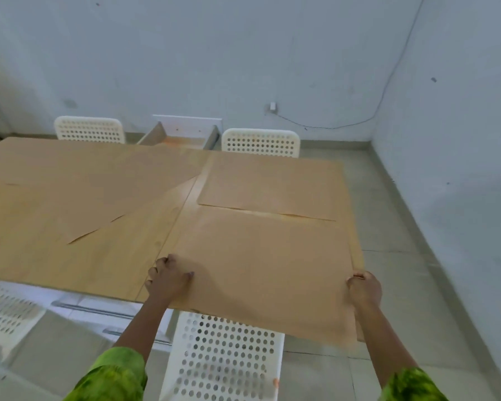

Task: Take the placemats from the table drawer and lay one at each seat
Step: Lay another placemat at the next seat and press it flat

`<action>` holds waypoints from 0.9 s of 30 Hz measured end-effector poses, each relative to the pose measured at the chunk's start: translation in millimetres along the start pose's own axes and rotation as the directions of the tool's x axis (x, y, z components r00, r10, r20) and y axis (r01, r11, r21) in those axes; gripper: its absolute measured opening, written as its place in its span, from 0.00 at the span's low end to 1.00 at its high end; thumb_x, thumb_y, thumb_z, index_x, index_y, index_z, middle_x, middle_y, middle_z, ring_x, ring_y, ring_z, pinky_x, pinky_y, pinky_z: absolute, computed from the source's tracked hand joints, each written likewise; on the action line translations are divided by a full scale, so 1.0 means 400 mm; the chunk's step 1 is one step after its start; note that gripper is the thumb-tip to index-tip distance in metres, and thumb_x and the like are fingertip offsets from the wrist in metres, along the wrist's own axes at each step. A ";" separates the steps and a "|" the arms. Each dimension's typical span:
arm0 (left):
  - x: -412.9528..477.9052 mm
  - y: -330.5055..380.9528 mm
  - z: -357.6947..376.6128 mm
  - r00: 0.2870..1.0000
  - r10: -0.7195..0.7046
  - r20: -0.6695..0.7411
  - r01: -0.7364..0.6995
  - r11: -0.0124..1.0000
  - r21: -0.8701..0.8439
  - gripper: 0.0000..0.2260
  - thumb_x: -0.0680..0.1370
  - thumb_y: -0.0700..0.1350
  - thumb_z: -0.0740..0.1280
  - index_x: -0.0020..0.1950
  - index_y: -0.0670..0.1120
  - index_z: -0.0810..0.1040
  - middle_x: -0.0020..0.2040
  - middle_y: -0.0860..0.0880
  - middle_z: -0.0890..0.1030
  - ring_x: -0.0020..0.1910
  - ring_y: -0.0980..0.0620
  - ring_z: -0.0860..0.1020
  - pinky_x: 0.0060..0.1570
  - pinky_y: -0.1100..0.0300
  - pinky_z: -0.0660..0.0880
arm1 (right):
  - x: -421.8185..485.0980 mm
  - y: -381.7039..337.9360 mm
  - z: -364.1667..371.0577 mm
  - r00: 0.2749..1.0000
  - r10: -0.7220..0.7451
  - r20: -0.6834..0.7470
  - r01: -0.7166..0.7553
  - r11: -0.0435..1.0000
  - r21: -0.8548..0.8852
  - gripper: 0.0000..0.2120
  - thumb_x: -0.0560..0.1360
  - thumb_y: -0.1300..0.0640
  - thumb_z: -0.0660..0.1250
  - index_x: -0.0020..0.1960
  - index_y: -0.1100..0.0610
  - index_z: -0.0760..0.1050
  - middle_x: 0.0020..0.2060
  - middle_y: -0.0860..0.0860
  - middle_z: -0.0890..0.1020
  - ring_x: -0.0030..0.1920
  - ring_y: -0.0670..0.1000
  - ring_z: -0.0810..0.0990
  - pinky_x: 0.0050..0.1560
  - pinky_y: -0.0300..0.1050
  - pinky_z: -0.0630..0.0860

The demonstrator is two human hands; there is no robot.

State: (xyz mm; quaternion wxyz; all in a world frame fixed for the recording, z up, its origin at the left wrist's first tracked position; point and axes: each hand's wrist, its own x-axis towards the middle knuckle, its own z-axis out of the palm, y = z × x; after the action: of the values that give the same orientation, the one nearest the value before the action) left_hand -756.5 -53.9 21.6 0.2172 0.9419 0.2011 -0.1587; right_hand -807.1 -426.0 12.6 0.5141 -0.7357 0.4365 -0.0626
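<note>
A tan placemat [261, 261] lies on the near right part of the wooden table [133, 256], its near edge hanging past the table over a white chair. My left hand [168, 277] grips its left edge and my right hand [363, 287] grips its right edge. A second placemat [272, 185] lies flat at the far right seat. Further tan mats [78, 192] overlap on the left half of the table. The table drawer [185, 134] stands pulled out on the far side, between two chairs.
White perforated chairs stand at the far left [90, 130], far right [262, 143], near middle [223, 357] and near left [3, 311]. A wall closes the right side, with a strip of tiled floor [394, 227] between it and the table. A cable hangs on the back wall.
</note>
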 end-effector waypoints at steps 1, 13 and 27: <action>0.004 0.003 0.006 1.000 0.001 -0.001 -0.001 1.000 0.010 0.28 0.76 0.54 0.62 0.72 0.45 0.58 0.73 0.43 0.58 0.71 0.39 0.58 0.67 0.43 0.59 | 0.006 -0.001 0.003 1.000 -0.012 -0.005 0.011 0.999 -0.033 0.13 0.73 0.69 0.61 0.56 0.65 0.76 0.53 0.61 0.80 0.44 0.54 0.73 0.44 0.43 0.67; 0.018 0.017 0.021 0.999 -0.035 -0.035 0.038 0.992 0.118 0.28 0.79 0.49 0.57 0.75 0.41 0.52 0.74 0.44 0.54 0.71 0.40 0.55 0.68 0.44 0.57 | 0.038 -0.003 0.039 0.987 -0.157 0.034 0.156 0.894 -0.420 0.12 0.75 0.61 0.60 0.55 0.62 0.77 0.53 0.62 0.76 0.51 0.62 0.77 0.42 0.43 0.67; 0.025 0.031 0.019 0.998 -0.065 -0.019 0.067 0.989 0.135 0.25 0.77 0.40 0.55 0.74 0.40 0.54 0.73 0.45 0.53 0.70 0.40 0.55 0.67 0.46 0.57 | 0.036 -0.022 0.055 0.984 -0.178 0.020 0.160 0.826 -0.540 0.13 0.76 0.60 0.58 0.59 0.62 0.72 0.58 0.62 0.72 0.57 0.62 0.73 0.55 0.52 0.71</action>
State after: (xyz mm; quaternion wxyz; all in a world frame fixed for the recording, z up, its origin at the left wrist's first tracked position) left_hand -743.8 -64.6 15.6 0.1458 0.9485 0.2222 -0.1724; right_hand -781.3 -419.7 4.5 0.2717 -0.8852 0.3776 0.0058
